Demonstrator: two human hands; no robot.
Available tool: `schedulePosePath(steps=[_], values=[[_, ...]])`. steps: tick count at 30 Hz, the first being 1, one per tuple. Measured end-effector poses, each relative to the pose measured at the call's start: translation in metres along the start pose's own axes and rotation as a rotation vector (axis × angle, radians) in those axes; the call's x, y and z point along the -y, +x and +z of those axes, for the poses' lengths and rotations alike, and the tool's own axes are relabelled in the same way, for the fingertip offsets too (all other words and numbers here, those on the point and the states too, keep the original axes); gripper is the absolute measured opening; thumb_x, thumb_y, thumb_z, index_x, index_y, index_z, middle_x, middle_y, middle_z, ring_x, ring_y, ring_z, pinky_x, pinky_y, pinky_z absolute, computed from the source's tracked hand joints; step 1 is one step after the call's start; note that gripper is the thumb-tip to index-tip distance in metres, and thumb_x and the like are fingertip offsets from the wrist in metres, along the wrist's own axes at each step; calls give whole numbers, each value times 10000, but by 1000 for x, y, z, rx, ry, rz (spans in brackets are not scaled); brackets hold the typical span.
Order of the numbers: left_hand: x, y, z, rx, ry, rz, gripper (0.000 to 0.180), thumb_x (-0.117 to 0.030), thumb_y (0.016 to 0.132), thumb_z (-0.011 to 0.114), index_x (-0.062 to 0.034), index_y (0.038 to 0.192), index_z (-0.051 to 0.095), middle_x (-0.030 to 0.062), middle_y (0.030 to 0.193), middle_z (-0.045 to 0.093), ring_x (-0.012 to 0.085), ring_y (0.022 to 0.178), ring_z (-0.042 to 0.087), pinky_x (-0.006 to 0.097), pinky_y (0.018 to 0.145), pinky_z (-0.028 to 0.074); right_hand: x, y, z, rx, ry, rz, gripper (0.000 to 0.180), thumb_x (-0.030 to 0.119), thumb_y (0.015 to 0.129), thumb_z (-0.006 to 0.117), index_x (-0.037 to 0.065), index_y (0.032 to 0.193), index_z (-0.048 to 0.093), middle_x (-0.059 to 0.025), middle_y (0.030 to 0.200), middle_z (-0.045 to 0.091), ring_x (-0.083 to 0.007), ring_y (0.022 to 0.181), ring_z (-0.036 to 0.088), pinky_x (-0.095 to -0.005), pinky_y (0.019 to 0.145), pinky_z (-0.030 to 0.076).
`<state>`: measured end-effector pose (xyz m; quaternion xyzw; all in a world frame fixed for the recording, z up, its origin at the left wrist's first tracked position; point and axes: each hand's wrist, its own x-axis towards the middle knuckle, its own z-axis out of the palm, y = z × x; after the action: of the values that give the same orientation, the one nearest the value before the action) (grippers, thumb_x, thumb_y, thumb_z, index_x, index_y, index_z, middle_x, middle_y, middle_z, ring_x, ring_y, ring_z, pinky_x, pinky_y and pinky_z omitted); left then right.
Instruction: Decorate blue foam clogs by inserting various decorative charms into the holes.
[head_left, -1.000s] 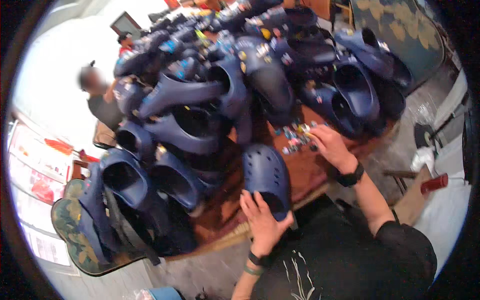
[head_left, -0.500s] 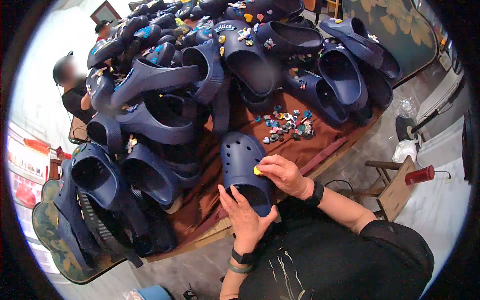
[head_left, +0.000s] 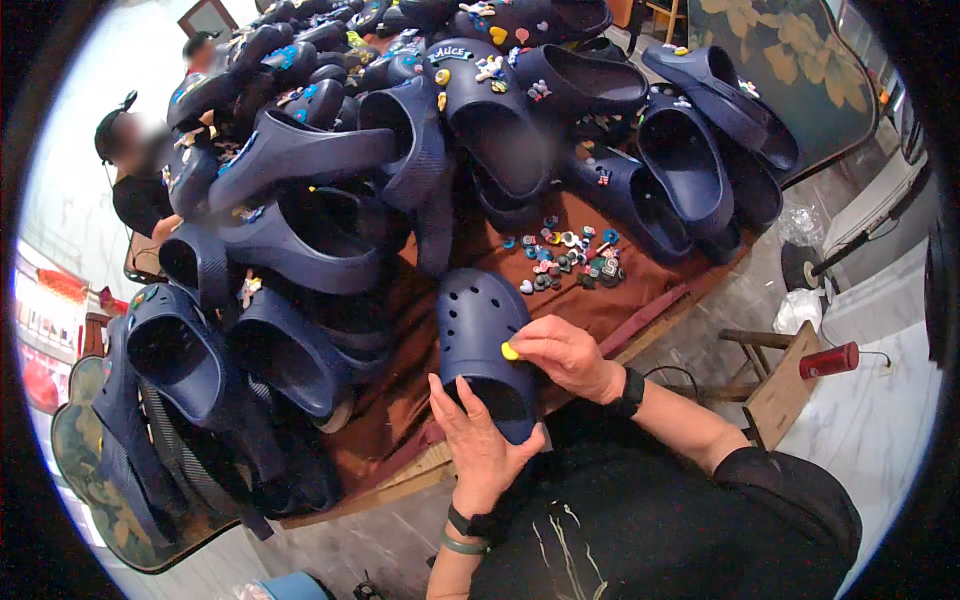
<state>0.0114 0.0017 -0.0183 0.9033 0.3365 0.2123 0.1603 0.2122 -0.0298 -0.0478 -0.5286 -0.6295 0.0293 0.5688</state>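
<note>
Your left hand (head_left: 480, 440), fingers spread, grips the navy clog (head_left: 472, 318) at its opening. Your right hand (head_left: 568, 357) pinches a yellow charm (head_left: 509, 351) against the upper.

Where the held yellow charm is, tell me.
Near the centre of the head view, the yellow charm is pinched by the right hand at the right side of the navy clog that the left hand holds.

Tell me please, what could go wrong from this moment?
The small yellow charm might slip from the right hand, which holds it in a pinch. The navy clog could shift if the left hand loosens its hold. The loose charms nearby might scatter if bumped.
</note>
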Motion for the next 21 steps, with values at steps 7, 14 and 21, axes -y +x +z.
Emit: schedulePosePath(steps=[7, 14, 21], values=[[-4, 2, -16, 56, -17, 2, 1263, -471, 606, 846, 55, 1476, 96, 401, 1500, 81, 566, 1379, 160, 613, 1118, 220, 4, 1, -12, 79, -75, -232, 297, -4, 807, 662, 44, 1101, 661, -126, 1035, 664, -311, 936, 659, -390, 800, 559], [-4, -19, -7, 81, -41, -12, 1206, -410, 592, 830, 29, 1478, 139, 423, 1480, 108, 603, 1349, 181, 601, 1115, 243, 24, -8, -26, 254, -298, -181, 290, 193, 779, 768, 131, 1053, 699, 9, 1064, 644, -229, 977, 574, -388, 836, 465], [1, -11, -7, 57, -38, 20, 1191, -408, 578, 834, 30, 1470, 178, 417, 1477, 121, 600, 1340, 191, 602, 1111, 247, 21, -1, -21, 229, -293, -137, 186, 177, 794, 762, 147, 972, 718, 35, 1015, 657, -190, 980, 584, -403, 861, 413]])
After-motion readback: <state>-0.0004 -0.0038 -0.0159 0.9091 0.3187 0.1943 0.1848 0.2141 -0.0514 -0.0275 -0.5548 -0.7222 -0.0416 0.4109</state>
